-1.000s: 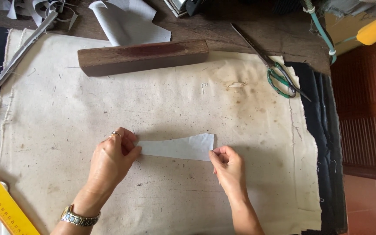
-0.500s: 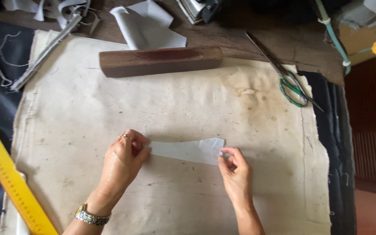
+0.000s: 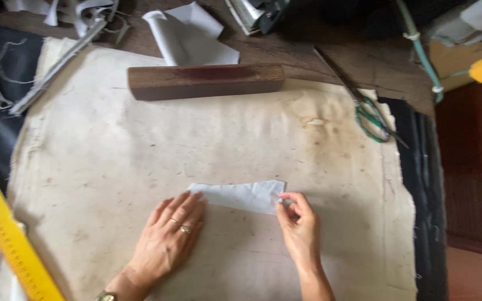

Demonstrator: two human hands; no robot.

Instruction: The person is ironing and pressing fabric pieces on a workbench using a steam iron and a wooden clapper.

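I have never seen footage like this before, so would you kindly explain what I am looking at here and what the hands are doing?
There is no machine here: a person wears a camera on the head, and it looks down at their own two bare hands. The work surface is a stained cream cloth spread over a table. The left hand lies flat, fingers on one end of a small pale fabric strip. The right hand pinches the strip's other end between thumb and fingers. Further back lie a dark wooden block, green-handled scissors and a folded grey fabric piece. A yellow ruler crosses the lower left corner.
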